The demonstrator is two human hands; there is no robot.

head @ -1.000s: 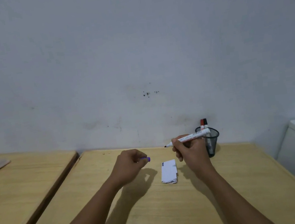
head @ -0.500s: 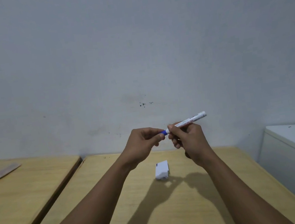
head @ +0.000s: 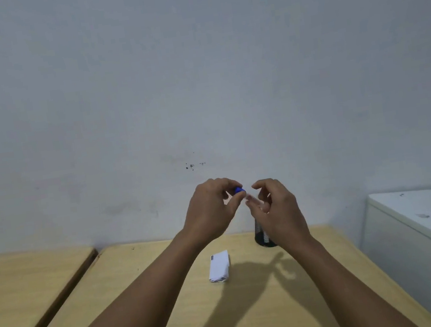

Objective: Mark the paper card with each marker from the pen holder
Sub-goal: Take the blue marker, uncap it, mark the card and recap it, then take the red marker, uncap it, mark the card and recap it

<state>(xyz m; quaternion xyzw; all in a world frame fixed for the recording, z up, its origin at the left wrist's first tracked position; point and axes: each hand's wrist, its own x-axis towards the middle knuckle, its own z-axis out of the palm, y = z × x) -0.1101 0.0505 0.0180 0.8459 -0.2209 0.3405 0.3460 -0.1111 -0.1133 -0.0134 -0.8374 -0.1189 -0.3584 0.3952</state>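
Both my hands are raised in front of the wall, above the table. My left hand [head: 211,211] pinches the blue cap [head: 239,190] of a white marker [head: 252,199]. The marker's barrel is a pale blur running from the cap into the loosely curled fingers of my right hand [head: 277,210]. The white paper card [head: 219,266] lies flat on the wooden table [head: 171,294] below my hands, with dark marks at its far left corner. The black mesh pen holder [head: 263,238] stands behind it by the wall, mostly hidden by my right hand; its contents are out of sight.
A second wooden table [head: 32,286] stands to the left across a narrow gap, with a flat object at its far left edge. A white cabinet [head: 426,230] stands close on the right. The grey wall rises right behind the table.
My hands rose from the table and met. The cap went onto the marker's tip. The marker's long end, seen sticking out to the right before, is now a blur in my right fingers.
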